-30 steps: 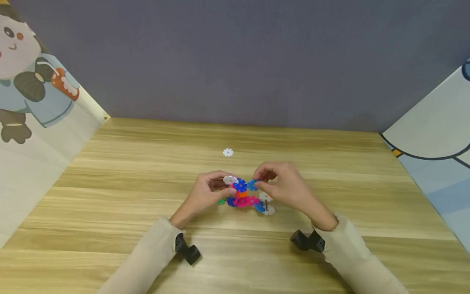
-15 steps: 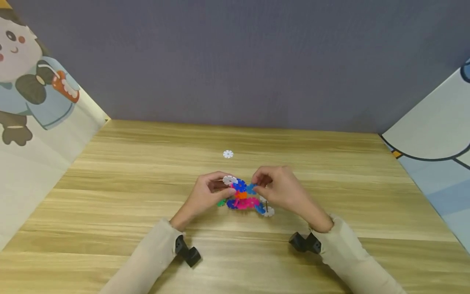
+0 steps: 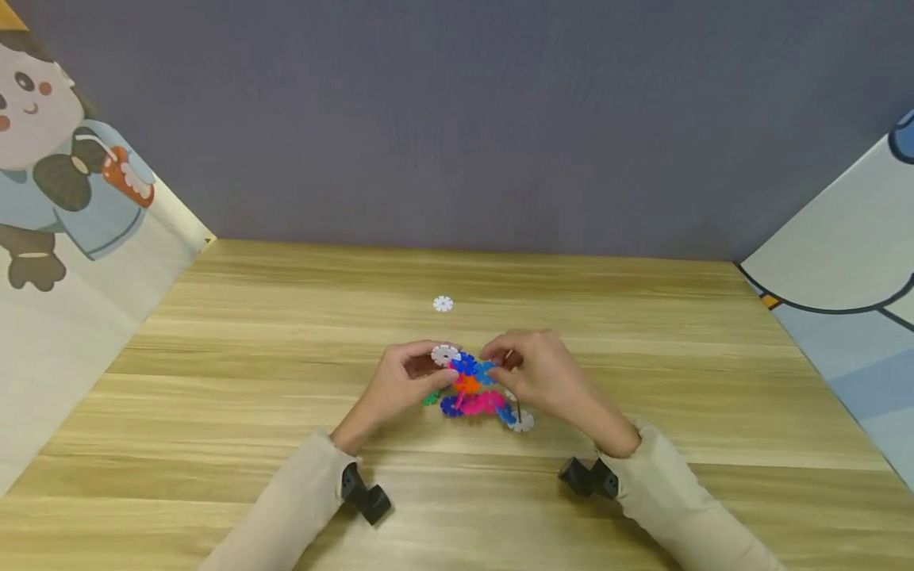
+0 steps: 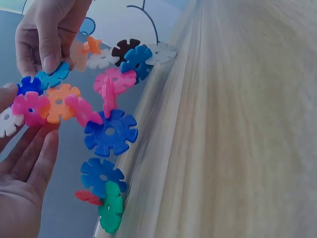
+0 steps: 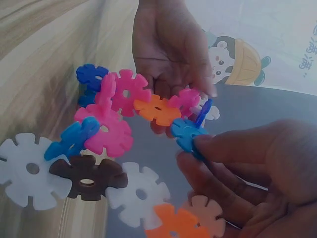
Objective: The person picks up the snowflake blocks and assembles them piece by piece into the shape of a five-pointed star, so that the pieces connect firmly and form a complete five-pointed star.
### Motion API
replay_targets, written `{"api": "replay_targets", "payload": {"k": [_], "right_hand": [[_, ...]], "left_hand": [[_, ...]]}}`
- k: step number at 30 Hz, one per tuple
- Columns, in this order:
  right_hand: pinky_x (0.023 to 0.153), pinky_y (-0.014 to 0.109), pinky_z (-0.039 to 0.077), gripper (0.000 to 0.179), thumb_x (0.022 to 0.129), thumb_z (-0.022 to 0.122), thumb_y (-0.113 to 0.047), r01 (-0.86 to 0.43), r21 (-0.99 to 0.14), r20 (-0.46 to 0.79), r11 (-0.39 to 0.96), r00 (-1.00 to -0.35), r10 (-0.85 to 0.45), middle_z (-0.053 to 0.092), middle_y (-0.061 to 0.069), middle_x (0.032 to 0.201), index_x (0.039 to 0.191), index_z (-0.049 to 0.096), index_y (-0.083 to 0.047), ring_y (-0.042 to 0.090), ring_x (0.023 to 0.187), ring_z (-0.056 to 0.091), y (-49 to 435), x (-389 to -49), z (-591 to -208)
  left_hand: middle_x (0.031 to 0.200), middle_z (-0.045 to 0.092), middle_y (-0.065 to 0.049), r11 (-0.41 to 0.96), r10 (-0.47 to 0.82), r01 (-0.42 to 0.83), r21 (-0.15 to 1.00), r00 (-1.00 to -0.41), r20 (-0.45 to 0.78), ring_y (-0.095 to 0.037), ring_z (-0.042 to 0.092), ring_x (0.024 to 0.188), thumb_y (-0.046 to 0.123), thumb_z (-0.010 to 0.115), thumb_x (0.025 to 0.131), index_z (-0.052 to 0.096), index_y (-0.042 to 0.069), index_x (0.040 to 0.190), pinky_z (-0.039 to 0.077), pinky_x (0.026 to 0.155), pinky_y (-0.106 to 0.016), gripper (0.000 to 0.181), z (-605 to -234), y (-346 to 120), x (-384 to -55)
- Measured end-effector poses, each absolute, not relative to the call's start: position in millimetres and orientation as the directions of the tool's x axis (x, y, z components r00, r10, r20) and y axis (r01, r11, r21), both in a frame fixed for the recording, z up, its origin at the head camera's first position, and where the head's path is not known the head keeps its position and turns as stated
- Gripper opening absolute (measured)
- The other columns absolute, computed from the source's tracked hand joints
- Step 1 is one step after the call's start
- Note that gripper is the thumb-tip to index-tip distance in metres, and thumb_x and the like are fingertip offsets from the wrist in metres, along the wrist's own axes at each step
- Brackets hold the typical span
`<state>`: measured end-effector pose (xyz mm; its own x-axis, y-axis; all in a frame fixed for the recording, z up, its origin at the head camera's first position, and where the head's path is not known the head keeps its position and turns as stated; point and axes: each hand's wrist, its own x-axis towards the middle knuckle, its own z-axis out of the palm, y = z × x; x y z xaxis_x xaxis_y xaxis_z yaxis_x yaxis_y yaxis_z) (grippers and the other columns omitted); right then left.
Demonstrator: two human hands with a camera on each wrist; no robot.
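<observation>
Snowflake discs, notched plastic rounds, are slotted together into a many-coloured build, its pink discs (image 3: 487,402) low between the hands. My left hand (image 3: 391,387) holds the upper part, thumb beside the dark blue disc (image 3: 466,364) and the white disc (image 3: 444,354). Between the thumb and fingers of my right hand (image 3: 546,379) a light blue disc (image 5: 184,135) is pinched, its edge right at the dark blue disc. Just below them is an orange disc (image 5: 158,110). Toward the right end come a brown disc (image 5: 89,179) and white discs; a green disc (image 4: 111,207) marks the left end.
One loose white disc (image 3: 443,304) lies on the wood-grain table (image 3: 286,317) beyond the hands. A grey panel (image 3: 471,127) rises behind the table's far edge, with cartoon-printed walls on both sides. A black wrist camera (image 3: 366,493) sits at the left cuff, another at the right.
My right hand has moved slightly left and down, bringing the light blue disc from a small gap to right against the dark blue one. The left hand keeps its hold.
</observation>
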<state>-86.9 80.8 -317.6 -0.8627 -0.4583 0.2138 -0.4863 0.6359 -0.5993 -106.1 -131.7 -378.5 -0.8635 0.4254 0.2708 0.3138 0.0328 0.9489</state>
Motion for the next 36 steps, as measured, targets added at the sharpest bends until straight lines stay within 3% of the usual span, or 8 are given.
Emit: {"api": "replay_targets", "payload": {"k": [9,16,20,29,36], "right_hand": [[0.061,0.017,0.052,0.011,0.077,0.071,0.006,-0.545,-0.573,0.275,0.612,-0.831,-0.483,0.070,0.008,0.082,0.087,0.070,0.000,0.010,0.068,0.062,77,-81,-319],[0.059,0.018,0.052,0.012,0.076,0.068,0.011,-0.564,-0.577,0.331,0.590,-0.823,-0.462,0.068,0.009,0.077,0.082,0.069,0.001,0.010,0.066,0.060,73,-80,-323],[0.059,0.018,0.051,0.015,0.075,0.068,0.014,-0.558,-0.583,0.357,0.591,-0.829,-0.431,0.068,0.006,0.077,0.080,0.069,0.000,0.009,0.065,0.060,71,-81,-328],[0.059,0.016,0.051,0.012,0.075,0.070,0.010,-0.579,-0.563,0.347,0.589,-0.813,-0.468,0.067,0.007,0.077,0.084,0.070,0.001,0.011,0.066,0.061,71,-80,-326],[0.062,0.025,0.055,0.010,0.077,0.071,0.004,-0.592,-0.582,0.324,0.558,-0.798,-0.509,0.068,0.007,0.079,0.085,0.070,-0.001,0.010,0.068,0.062,77,-83,-322]], "left_hand": [[0.097,0.068,-0.026,-0.025,0.404,0.308,0.951,-0.867,0.291,-0.005,0.065,0.080,0.006,0.075,0.080,0.068,-0.010,0.101,0.056,0.071,-0.022,0.028,-379,-129,-104],[0.096,0.067,-0.030,-0.084,0.395,0.334,0.939,-0.854,0.339,-0.006,0.066,0.083,0.020,0.078,0.078,0.068,-0.014,0.096,0.056,0.072,-0.023,0.039,-380,-128,-102],[0.096,0.067,-0.030,-0.086,0.381,0.355,0.931,-0.852,0.360,-0.006,0.066,0.084,0.019,0.078,0.077,0.068,-0.014,0.094,0.057,0.073,-0.024,0.039,-381,-127,-102],[0.098,0.066,-0.028,-0.050,0.434,0.341,0.939,-0.839,0.328,-0.005,0.063,0.084,0.014,0.074,0.082,0.064,-0.012,0.103,0.056,0.077,-0.025,0.034,-381,-130,-104],[0.109,0.058,-0.030,-0.088,0.479,0.300,0.950,-0.823,0.305,-0.002,0.061,0.087,0.014,0.071,0.086,0.057,-0.010,0.111,0.055,0.074,-0.020,0.037,-381,-127,-102]]}}
